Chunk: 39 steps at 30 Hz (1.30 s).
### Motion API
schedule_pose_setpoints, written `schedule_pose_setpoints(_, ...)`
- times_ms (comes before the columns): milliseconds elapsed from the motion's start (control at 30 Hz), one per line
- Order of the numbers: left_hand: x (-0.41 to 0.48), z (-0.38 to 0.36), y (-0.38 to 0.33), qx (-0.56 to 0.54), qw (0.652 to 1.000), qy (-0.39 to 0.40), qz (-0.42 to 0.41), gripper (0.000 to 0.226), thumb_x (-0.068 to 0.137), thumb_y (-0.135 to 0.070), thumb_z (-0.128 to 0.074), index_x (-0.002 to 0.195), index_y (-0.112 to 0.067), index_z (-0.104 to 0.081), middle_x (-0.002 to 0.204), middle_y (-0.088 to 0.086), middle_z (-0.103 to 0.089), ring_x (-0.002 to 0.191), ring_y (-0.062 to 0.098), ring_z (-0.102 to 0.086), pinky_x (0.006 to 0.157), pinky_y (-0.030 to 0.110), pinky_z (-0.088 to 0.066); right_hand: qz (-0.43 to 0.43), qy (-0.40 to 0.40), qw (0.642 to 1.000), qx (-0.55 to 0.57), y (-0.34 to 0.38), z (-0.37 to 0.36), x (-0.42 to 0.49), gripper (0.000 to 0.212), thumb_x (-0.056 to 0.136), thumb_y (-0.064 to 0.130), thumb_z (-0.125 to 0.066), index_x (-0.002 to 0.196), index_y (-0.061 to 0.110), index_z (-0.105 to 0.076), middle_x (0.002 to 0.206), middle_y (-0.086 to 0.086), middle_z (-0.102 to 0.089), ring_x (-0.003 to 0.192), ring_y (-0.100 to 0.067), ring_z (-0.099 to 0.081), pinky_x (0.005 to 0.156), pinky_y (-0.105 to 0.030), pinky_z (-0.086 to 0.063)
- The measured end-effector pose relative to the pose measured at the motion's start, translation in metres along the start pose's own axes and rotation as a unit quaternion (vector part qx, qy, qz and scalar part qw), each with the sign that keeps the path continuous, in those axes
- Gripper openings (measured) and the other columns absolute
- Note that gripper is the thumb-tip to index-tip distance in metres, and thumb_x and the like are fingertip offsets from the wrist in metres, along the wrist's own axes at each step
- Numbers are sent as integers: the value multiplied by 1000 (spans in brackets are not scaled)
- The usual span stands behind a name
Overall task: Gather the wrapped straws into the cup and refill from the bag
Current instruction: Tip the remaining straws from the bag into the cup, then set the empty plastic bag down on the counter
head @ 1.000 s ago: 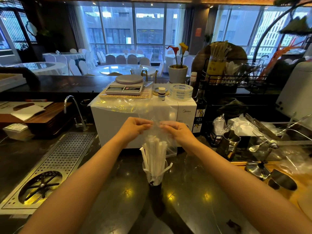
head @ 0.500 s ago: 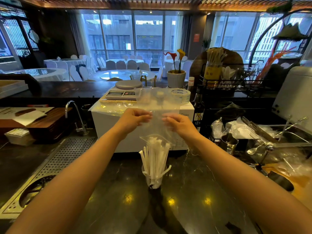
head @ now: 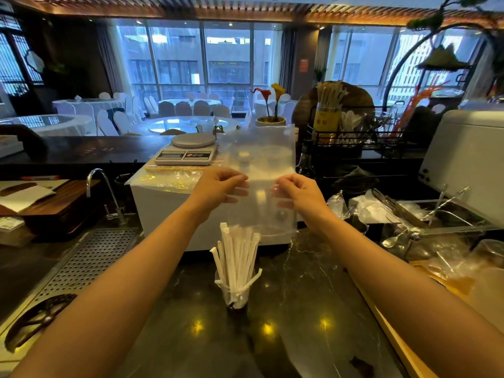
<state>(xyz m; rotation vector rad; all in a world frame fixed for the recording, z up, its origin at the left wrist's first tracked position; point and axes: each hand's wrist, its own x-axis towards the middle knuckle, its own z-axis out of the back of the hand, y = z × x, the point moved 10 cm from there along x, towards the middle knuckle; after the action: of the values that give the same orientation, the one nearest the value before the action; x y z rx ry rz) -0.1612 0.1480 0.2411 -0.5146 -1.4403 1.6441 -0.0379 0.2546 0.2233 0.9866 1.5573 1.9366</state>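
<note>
A clear plastic bag (head: 261,156) hangs upright in the air above the counter, and it looks empty. My left hand (head: 218,188) pinches its left side and my right hand (head: 298,193) pinches its right side, both at mid height. Below the bag a small clear cup (head: 235,294) stands on the dark counter. A bundle of white paper-wrapped straws (head: 238,259) stands in the cup, fanned out, with their tops just under the bag's lower edge.
A white box (head: 163,208) with a kitchen scale (head: 188,151) on it stands behind the cup. A perforated drain tray (head: 81,264) and a tap (head: 101,186) lie to the left. Bar tools, jugs and plastic wrap (head: 409,214) crowd the right. A wire rack (head: 354,132) holds another straw jar.
Both hands have lifted the bag up off the straws. The straws, which were inside the bag's lower end, now stand free in the cup.
</note>
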Motion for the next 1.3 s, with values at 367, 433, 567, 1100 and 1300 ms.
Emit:
schedule_pose_setpoints(367,-15,-96,54,-51,992,-60,98,29,95,-23,-41,67,-15,-46,63,3,-53,55,13,-54,42,16,-40,13,-115,984,-136,-54,92,-29,32,93,17,-48,61,14,-49,50,-6,-50,30,-2,-48,38,-18,-42)
schedule_pose_setpoints(433,-25,-120,72,-45,990,-42,124,23,96,-26,-39,80,-12,-47,65,3,-54,52,11,-55,43,17,-44,-5,-136,976,-168,-74,107,-34,36,93,18,-48,57,16,-47,50,-4,-49,32,-2,-48,44,-24,-41)
schedule_pose_setpoints(567,-51,-155,121,-40,982,-39,182,26,96,-23,-37,72,-17,-41,63,3,-52,47,12,-52,40,16,-43,-38,-138,965,-220,-109,127,-45,42,94,17,-46,52,18,-39,53,-1,-42,50,-10,-41,53,-28,-31)
schedule_pose_setpoints(1100,-74,-203,209,227,943,-46,240,25,97,-28,-32,89,-5,-37,92,23,-59,82,37,-55,65,38,-38,-103,17,884,-455,-230,134,-61,27,98,23,-34,91,3,-51,98,-24,-62,81,-31,-53,65,-36,-33)
schedule_pose_setpoints(1300,-67,-209,221,392,892,-17,227,29,97,-27,-29,105,-3,-42,107,20,-64,97,39,-59,75,42,-45,-95,82,837,-532,-256,121,-47,24,97,20,-37,109,1,-45,110,-24,-63,98,-40,-59,70,-39,-41)
